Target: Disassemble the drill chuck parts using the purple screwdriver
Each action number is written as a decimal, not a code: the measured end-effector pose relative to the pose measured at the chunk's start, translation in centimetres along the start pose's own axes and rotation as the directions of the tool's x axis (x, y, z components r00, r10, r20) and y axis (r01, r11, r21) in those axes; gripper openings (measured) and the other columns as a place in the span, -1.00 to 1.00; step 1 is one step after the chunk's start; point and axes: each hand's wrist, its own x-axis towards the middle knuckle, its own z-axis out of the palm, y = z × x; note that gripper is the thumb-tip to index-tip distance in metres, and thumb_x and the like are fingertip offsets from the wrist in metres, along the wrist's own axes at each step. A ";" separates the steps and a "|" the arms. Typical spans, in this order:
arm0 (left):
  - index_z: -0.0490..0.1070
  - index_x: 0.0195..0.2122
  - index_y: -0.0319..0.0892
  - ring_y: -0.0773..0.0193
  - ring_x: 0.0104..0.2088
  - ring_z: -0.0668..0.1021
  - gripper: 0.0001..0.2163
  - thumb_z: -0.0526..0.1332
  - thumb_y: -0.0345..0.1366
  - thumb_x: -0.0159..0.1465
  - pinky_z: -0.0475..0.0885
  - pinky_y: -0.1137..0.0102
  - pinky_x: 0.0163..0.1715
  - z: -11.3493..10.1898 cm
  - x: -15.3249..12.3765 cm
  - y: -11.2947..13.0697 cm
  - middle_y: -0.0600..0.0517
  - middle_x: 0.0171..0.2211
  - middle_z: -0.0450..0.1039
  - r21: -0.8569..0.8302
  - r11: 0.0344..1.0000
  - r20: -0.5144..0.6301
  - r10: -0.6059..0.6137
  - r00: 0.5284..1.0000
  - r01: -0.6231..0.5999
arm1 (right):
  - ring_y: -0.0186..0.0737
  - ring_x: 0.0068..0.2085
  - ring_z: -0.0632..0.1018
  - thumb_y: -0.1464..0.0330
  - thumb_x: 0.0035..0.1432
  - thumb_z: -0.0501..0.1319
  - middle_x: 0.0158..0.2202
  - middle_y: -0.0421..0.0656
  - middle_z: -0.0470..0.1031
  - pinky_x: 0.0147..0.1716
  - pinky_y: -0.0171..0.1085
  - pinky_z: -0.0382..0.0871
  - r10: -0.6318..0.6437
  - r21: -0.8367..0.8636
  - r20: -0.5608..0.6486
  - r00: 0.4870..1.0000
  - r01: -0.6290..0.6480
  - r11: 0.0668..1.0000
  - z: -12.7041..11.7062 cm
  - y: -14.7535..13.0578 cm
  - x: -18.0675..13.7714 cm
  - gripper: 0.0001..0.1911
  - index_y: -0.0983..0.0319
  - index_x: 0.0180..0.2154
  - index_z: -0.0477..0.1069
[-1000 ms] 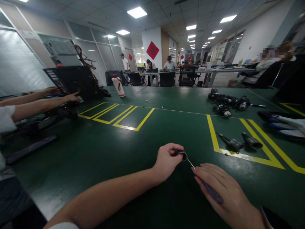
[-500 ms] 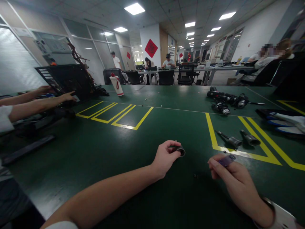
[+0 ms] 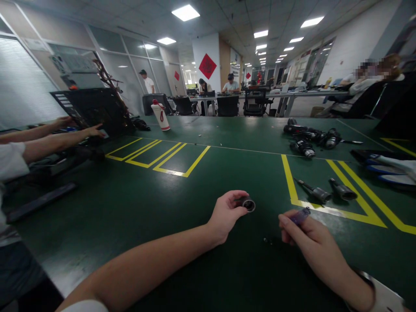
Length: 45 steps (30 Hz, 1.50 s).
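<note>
My left hand [image 3: 229,212] grips a short dark metal cylinder [image 3: 248,203] between thumb and fingers, its round open end turned toward me. To the right, my right hand [image 3: 305,236] pinches a small translucent purple piece [image 3: 299,216] with a dark tip; its exact kind cannot be made out. Below and between the hands, tiny dark parts [image 3: 267,240] lie on the green table. Beyond my right hand, inside yellow tape lines, rest a metal cup-ended part with a thin shaft [image 3: 318,194] and a second cup-shaped metal part [image 3: 343,190].
Black power tools [image 3: 305,138] lie at the back right, near blue-and-white items [image 3: 390,169] at the right edge. A white bottle [image 3: 160,116] stands at the table's far side. At left, another person's arms [image 3: 61,136] reach toward a black frame [image 3: 94,110].
The metal cylinder in my left hand has turned so its opening shows more fully. My right hand has shifted slightly left, and the purple piece now tips upward.
</note>
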 end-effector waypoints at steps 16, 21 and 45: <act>0.44 -0.04 -0.19 0.22 -0.09 0.52 -0.65 0.25 -0.54 0.12 0.37 0.22 0.01 -0.4 0.1 -0.2 -0.06 -0.11 0.51 0.018 0.998 0.090 0.056 0.994 -0.058 | -0.14 -0.30 0.61 0.17 0.09 0.24 -0.36 -0.12 0.60 -0.29 -0.19 0.53 0.012 0.355 -0.140 0.990 0.039 0.934 -0.1 0.3 0.0 -0.76 0.18 -0.28 0.51; 0.45 -0.06 -0.19 0.21 -0.12 0.54 -0.64 0.28 -0.51 0.09 0.39 0.21 -0.02 -0.2 -0.1 -0.3 -0.07 -0.15 0.53 0.010 0.997 0.095 0.077 0.992 -0.079 | -0.15 -0.34 0.63 0.21 0.13 0.20 -0.38 -0.13 0.62 -0.39 -0.26 0.58 -0.216 0.028 -0.126 0.968 0.221 0.975 0.1 -0.3 -0.3 -0.80 0.17 -0.30 0.52; 0.50 -0.17 -0.25 0.27 -0.25 0.56 -0.78 0.22 -0.45 0.14 0.50 0.34 -0.21 0.0 0.0 -1.1 -0.06 -0.23 0.53 0.063 0.982 0.065 0.174 0.983 -0.178 | -0.19 -0.26 0.62 0.38 0.16 0.16 -0.25 -0.15 0.60 -0.30 -0.29 0.54 -0.439 -0.214 -0.001 0.898 0.429 0.878 0.6 0.1 -1.2 -0.79 0.12 -0.15 0.48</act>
